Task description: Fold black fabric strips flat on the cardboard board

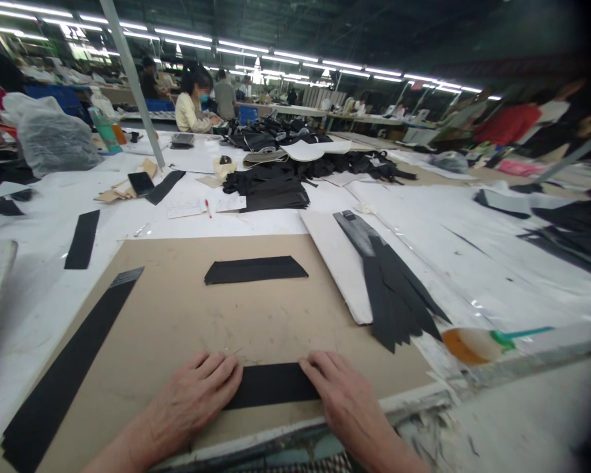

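Both hands are down at the near edge of the brown board (256,322), and you're working one black strip (276,384), flat between them. Your left hand (192,397) covers its left end, fingers bunched close together; your right hand (347,401) has the other end, fingers curled, thumb side at the corner. Pinch or plain press? I can't tell, the undersides of both grips are hidden.

This looks like the lining-up and smoothing step, the strip squared between your two grips. The next move seems to call for even pressure at both ends and a straight far edge, no skewing.

Just beyond, a slant-ended piece (256,270) lies on the board, well clear of your fingers. Long strips (73,361) lie along your left, and over on the right a fanned bundle (398,289) spreads beside the white slab (342,263).
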Demonstrator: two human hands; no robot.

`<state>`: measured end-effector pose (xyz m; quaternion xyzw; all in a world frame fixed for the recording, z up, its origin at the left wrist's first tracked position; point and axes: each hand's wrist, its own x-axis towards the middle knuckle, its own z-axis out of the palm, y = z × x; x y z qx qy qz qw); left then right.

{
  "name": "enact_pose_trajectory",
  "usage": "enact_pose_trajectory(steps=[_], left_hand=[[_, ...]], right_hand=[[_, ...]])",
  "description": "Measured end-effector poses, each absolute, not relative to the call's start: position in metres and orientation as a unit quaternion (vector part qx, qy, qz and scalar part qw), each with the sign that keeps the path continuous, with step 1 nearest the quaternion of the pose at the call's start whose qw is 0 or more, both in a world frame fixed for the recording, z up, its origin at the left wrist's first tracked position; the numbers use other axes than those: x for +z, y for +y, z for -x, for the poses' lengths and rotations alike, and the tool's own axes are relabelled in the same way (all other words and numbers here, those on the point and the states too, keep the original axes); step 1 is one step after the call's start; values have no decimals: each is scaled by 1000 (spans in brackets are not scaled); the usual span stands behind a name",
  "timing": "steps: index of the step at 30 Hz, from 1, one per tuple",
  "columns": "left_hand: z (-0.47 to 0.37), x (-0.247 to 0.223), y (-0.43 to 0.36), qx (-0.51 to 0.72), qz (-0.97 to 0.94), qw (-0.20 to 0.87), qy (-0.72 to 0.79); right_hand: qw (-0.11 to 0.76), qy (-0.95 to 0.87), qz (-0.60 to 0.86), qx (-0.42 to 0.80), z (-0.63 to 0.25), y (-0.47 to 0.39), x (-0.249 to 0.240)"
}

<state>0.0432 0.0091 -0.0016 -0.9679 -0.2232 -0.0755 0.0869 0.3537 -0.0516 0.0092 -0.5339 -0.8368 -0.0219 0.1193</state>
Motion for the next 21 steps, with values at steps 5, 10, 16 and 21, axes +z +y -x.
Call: enact_pose_trajectory(steps=[5,10,16,21], left_hand=[[-42,-2,11,-103,948,-6,-302],[-20,8,17,-157,853,-225,-444],[3,32,34,-126,742,-427,-502],[7,41,53,-82,722,-485,-487]], right_hand=[[147,-829,539,-11,-312,-42,26],[195,-840,506,36,-251,-28,18],[182,-832,506,134,-225,-13,8],[183,-807,519,215,-220,-3,12]])
